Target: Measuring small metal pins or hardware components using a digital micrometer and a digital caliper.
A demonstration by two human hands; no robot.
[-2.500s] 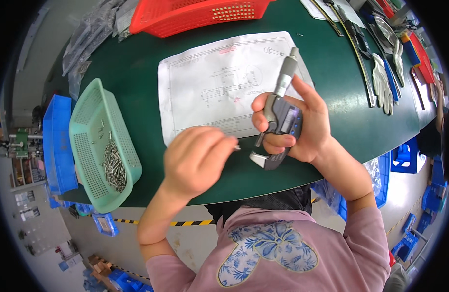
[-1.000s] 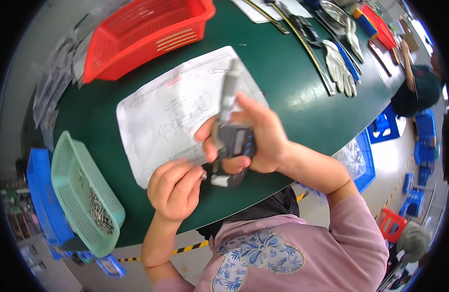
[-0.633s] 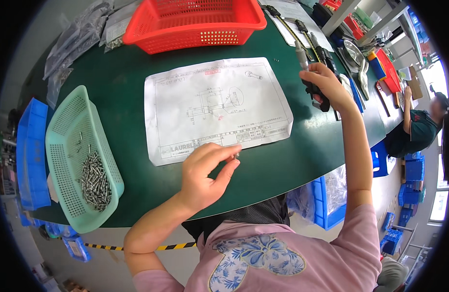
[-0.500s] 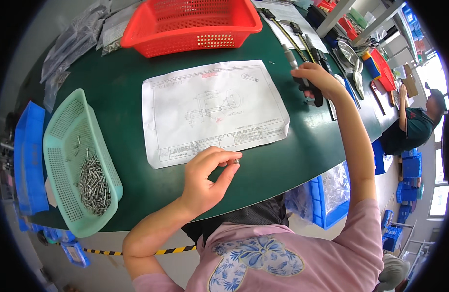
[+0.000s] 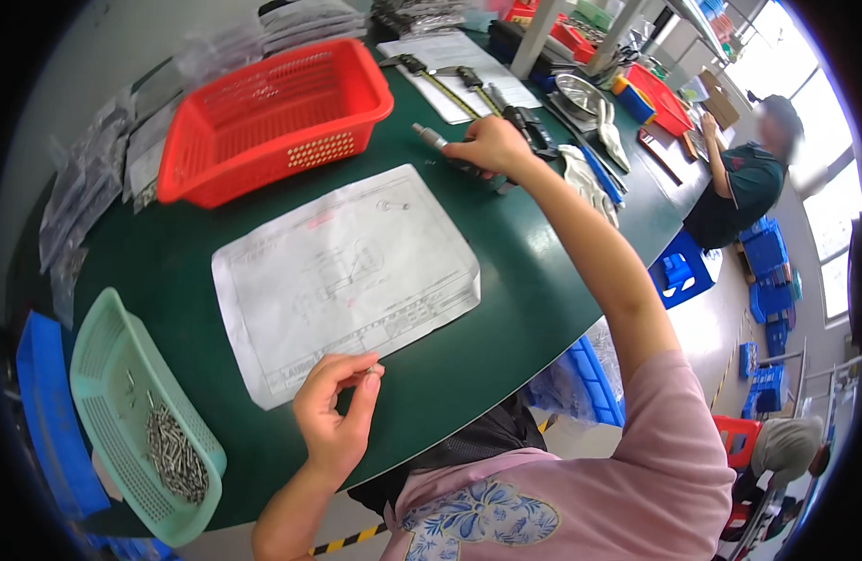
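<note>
My left hand (image 5: 336, 411) pinches a small metal part (image 5: 373, 371) between thumb and fingertips, just off the near edge of a paper drawing (image 5: 356, 304). Most of that part is hidden by the fingers. My right hand (image 5: 496, 150) is closed around a micrometer (image 5: 431, 136) beyond the drawing's far right corner. The micrometer's silver thimble points left, while the hand covers much of its dark frame. At the left, a pale green basket (image 5: 102, 374) holds a heap of small metal pins (image 5: 176, 455), with a few lying loose inside it.
A red basket (image 5: 263, 168) stands behind the drawing. Calipers (image 5: 431, 79) lie on papers at the back, and white gloves (image 5: 585, 182) right of my right hand. A blue bin (image 5: 52, 411) flanks the green basket. Another person (image 5: 744, 178) works at the right.
The whole view has swung, so the table's things appear turned and shifted left. My right hand still grips the micrometer, whose thimble now tips further left. The left hand keeps its pinch.
</note>
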